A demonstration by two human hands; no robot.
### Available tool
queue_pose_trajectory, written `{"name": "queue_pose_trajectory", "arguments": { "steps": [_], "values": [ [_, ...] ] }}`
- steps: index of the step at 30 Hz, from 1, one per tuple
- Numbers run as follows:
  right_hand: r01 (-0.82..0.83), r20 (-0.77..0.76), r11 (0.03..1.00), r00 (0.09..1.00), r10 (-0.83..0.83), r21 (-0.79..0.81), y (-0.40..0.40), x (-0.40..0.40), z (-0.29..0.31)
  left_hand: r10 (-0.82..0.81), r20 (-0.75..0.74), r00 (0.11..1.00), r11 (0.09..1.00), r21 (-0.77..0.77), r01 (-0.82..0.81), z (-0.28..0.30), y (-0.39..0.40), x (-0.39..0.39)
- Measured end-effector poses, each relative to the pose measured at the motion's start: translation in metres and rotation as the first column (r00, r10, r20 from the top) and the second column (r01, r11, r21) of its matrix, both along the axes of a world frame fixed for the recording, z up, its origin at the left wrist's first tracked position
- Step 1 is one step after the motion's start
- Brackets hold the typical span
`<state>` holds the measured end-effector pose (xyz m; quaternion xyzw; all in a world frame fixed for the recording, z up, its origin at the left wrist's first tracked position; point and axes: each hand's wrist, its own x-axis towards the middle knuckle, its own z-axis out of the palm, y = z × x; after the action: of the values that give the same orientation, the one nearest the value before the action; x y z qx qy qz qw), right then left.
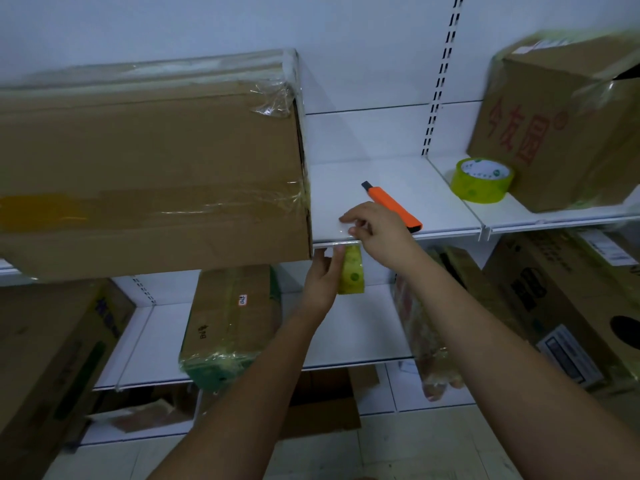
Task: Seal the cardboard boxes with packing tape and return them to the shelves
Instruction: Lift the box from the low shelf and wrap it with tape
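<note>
A plain white wall [173, 26] fills the top from ten to one o'clock. A slotted metal upright [440, 77] runs down it at one o'clock. White shelf boards [398, 174] cross the middle, with a lower shelf [346, 327] at six. Pale floor tiles [415, 448] show at five o'clock. The light is dim and bluish.

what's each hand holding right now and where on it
The left hand grips a yellow-green tape roll by its side, just under the shelf edge. The right hand pinches the pulled-out clear tape end at the shelf edge.
</note>
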<state>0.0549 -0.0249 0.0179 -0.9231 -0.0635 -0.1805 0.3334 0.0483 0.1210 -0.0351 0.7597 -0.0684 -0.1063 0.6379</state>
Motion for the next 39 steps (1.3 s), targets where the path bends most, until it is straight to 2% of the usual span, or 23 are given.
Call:
{"name": "queue_pose_trajectory", "arguments": {
  "steps": [2, 4, 5, 7, 9, 10, 13, 16, 18, 20, 22, 25, 28, 32, 35, 37, 39],
  "values": [
    [0.111, 0.234, 0.993, 0.965, -0.116, 0.035, 0.016, -0.021, -0.013, -0.041, 0.123, 0.992, 0.999, 0.019, 0.039, -0.013, 0.021, -0.011],
    [0.216, 0.433, 0.974, 0.873, -0.224, 0.068, 0.043, -0.053, -0.031, -0.045, 0.194, 0.98, 0.997, 0.073, 0.031, -0.034, 0.05, -0.023],
    [0.211, 0.488, 0.976, 0.848, -0.209, 0.051, 0.06, -0.069, -0.043, -0.033, 0.188, 0.982, 0.993, 0.121, 0.01, -0.051, 0.068, -0.027],
    [0.089, 0.495, 0.994, 0.868, -0.047, -0.062, 0.094, -0.09, -0.072, 0.037, 0.168, 0.985, 0.963, 0.256, -0.079, -0.089, 0.111, -0.036],
    [-0.059, 0.35, 0.982, 0.929, 0.119, -0.177, 0.124, -0.093, -0.104, 0.134, 0.126, 0.983, 0.903, 0.392, -0.173, -0.119, 0.159, -0.045],
    [-0.099, 0.237, 0.973, 0.96, 0.148, -0.209, 0.136, -0.087, -0.119, 0.187, 0.113, 0.976, 0.861, 0.458, -0.219, -0.131, 0.183, -0.046],
    [-0.117, -0.163, 0.971, 0.983, 0.084, -0.207, 0.165, -0.057, -0.158, 0.289, 0.12, 0.95, 0.739, 0.603, -0.301, -0.149, 0.244, -0.043],
    [-0.151, -0.542, 0.981, 0.838, 0.061, -0.123, 0.189, -0.022, -0.187, 0.346, 0.011, 0.938, 0.707, 0.654, -0.268, -0.159, 0.286, -0.028],
    [-0.125, -0.676, 0.99, 0.735, 0.044, -0.072, 0.206, -0.004, -0.202, 0.36, -0.074, 0.93, 0.708, 0.671, -0.221, -0.164, 0.307, -0.012],
    [-0.073, -0.718, 0.996, 0.696, 0.015, -0.051, 0.216, 0.004, -0.215, 0.359, -0.179, 0.916, 0.717, 0.682, -0.148, -0.165, 0.316, 0.006],
    [0.021, -0.708, 0.997, 0.704, -0.063, -0.068, 0.232, 0.01, -0.228, 0.312, -0.238, 0.92, 0.722, 0.689, -0.067, -0.171, 0.323, 0.024],
    [0.093, -0.686, 0.974, 0.696, -0.212, -0.206, 0.252, 0.012, -0.237, 0.297, -0.225, 0.928, 0.722, 0.689, -0.064, -0.184, 0.326, 0.038],
    [0.141, -0.657, 0.926, 0.668, -0.35, -0.35, 0.262, 0.017, -0.232, 0.297, -0.21, 0.931, 0.675, 0.736, -0.049, -0.197, 0.332, 0.052],
    [0.123, -0.741, 0.918, 0.555, -0.379, -0.377, 0.253, 0.039, -0.227, 0.218, -0.23, 0.948, 0.59, 0.805, 0.059, -0.205, 0.343, 0.076],
    [-0.025, -0.818, 0.929, 0.483, -0.312, -0.368, 0.247, 0.049, -0.225, 0.168, -0.233, 0.958, 0.554, 0.826, 0.104, -0.205, 0.345, 0.083],
    [-0.078, -0.821, 0.924, 0.491, -0.292, -0.375, 0.247, 0.05, -0.227, 0.153, -0.244, 0.958, 0.565, 0.817, 0.118, -0.206, 0.347, 0.082],
    [-0.083, -0.813, 0.924, 0.509, -0.283, -0.374, 0.246, 0.042, -0.229, 0.178, -0.301, 0.937, 0.631, 0.766, 0.126, -0.203, 0.348, 0.075]
  ]
}}
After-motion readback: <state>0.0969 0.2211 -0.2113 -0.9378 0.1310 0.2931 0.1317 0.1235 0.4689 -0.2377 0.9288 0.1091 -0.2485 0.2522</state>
